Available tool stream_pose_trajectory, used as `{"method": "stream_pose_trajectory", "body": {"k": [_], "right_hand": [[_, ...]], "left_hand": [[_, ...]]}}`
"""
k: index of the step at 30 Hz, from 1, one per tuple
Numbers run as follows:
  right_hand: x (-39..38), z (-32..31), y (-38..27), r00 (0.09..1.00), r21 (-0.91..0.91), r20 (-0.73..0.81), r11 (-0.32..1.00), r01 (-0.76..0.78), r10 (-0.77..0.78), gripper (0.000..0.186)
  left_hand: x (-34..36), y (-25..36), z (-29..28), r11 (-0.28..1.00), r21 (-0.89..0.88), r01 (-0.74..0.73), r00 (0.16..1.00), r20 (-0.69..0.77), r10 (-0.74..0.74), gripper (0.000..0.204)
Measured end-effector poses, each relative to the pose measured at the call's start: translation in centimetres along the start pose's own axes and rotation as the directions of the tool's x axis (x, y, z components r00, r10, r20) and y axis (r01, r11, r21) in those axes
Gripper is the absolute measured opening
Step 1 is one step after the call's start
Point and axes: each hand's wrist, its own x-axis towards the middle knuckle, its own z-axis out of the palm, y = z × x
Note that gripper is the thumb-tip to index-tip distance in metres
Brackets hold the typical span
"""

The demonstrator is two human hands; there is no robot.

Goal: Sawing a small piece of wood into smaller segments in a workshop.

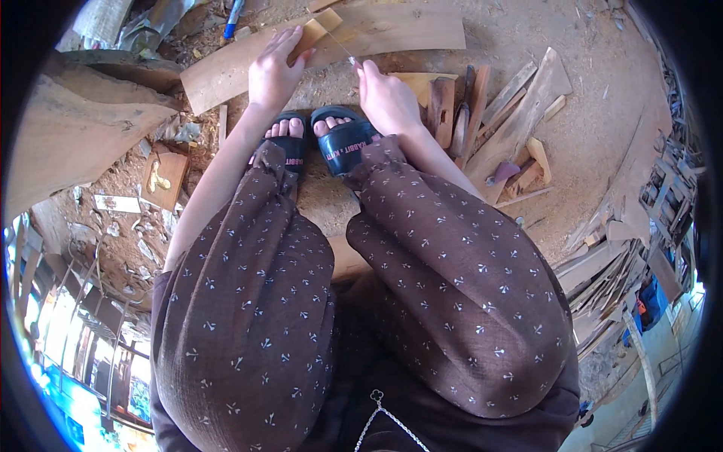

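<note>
My left hand (275, 74) reaches forward, its fingers and thumb against a small light wooden block (312, 35). That block rests on a long pale board (407, 29), which lies crosswise on the ground beyond my feet. My right hand (388, 96) is closed on a thin metal tool (349, 54). The tool's slender tip points up and left toward the block, near its right edge. Most of its handle is hidden in my fingers, so I cannot tell its exact kind.
Several wooden offcuts (520, 113) lie right of my hands. At the left stand a large slab of wood (83, 124) and a brown wooden piece (163, 179). A blue pen-like object (233, 19) lies at the far left. Stacked scraps (617, 264) fill the right side.
</note>
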Motion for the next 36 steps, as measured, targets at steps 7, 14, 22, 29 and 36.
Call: {"method": "stream_pose_trajectory", "body": {"k": [7, 14, 22, 29, 36], "right_hand": [[-6.7, -0.4, 3.6, 0.998, -0.118, -0.053, 0.992, -0.047, 0.041, 0.015], [-0.4, 0.2, 0.0, 0.998, -0.087, -0.031, 0.995, -0.049, 0.047, 0.023], [-4.0, 0.2, 1.6, 0.997, -0.145, -0.061, 0.988, -0.062, 0.054, 0.021], [-4.5, 0.9, 1.4, 0.979, -0.225, -0.169, 0.963, -0.149, 0.112, 0.022], [-2.2, -2.3, 2.0, 1.000, -0.140, 0.008, 0.990, 0.010, -0.009, 0.027]], "left_hand": [[-0.1, -0.4, 0.1, 1.000, -0.021, -0.022, 1.000, 0.009, 0.022, 0.040], [-0.4, -0.3, 0.2, 0.999, -0.040, -0.005, 1.000, -0.005, 0.005, 0.040], [-0.3, -0.5, 0.4, 0.999, -0.049, -0.009, 1.000, -0.029, 0.007, 0.040], [0.2, -0.3, 0.4, 0.972, -0.093, 0.214, 0.977, 0.001, -0.215, 0.042], [1.3, -2.1, -0.3, 0.992, 0.002, 0.129, 0.990, -0.054, -0.129, 0.045]]}}
